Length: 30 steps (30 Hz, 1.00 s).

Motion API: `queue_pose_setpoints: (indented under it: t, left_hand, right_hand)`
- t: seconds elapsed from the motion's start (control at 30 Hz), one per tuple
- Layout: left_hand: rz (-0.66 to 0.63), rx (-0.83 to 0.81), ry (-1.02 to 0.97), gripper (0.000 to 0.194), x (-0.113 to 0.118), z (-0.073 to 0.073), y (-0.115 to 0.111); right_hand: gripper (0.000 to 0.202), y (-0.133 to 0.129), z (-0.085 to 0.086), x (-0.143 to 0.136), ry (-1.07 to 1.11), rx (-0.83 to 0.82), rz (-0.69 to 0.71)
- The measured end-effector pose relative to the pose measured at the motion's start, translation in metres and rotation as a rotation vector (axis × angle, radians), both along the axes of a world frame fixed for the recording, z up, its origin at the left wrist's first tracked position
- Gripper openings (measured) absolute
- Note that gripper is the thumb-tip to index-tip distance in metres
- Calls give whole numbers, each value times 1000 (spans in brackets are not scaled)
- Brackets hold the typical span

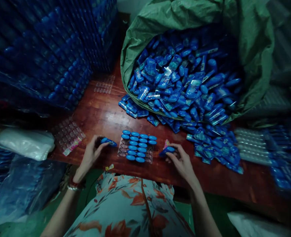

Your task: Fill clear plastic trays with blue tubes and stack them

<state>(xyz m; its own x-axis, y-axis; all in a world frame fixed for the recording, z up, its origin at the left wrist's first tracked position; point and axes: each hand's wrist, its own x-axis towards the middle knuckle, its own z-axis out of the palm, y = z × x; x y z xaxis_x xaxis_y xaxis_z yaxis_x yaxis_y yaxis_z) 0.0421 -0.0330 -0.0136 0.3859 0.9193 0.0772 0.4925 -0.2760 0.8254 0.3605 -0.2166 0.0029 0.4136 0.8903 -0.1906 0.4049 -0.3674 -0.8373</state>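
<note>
My left hand (94,148) is closed on a small blue bottle with a printed label (108,142), held just left of a clear plastic tray (121,148). In the tray stand several blue oval-ended pieces (135,143), filling the middle columns and the upper right, with bare cups along the left side and lower right. To the right of the tray, my right hand (181,159) grips another small blue bottle (167,150). A bit of pink (166,143) shows just beyond those fingers. Both bottles are apart from the tray.
A green sack (135,29) overflows with blue bottles (175,79), some spilling onto the wooden table (103,115). Blue-filled trays (68,56) rise in stacks at the left. Clear trays (70,133) lie left, others (252,144) right. A white plastic bundle (25,143) sits far left.
</note>
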Motion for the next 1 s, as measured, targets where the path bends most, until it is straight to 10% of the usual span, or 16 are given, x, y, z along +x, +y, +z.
queue_pose_setpoints:
  t: [0.3, 0.67, 0.83, 1.0]
  left_hand:
    - [-313, 370, 48, 23, 42, 4, -19]
    - [-617, 387, 241, 32, 40, 11, -7]
    - [-740, 340, 300, 26, 45, 20, -7]
    - [-590, 541, 244, 27, 39, 20, -13]
  right_hand:
    - [19, 16, -34, -48, -387, 441, 54]
    - [34, 32, 21, -39, -795, -49, 598]
    - [31, 47, 31, -42, -807, -172, 674]
    - [22, 33, 27, -40, -938, -48, 592]
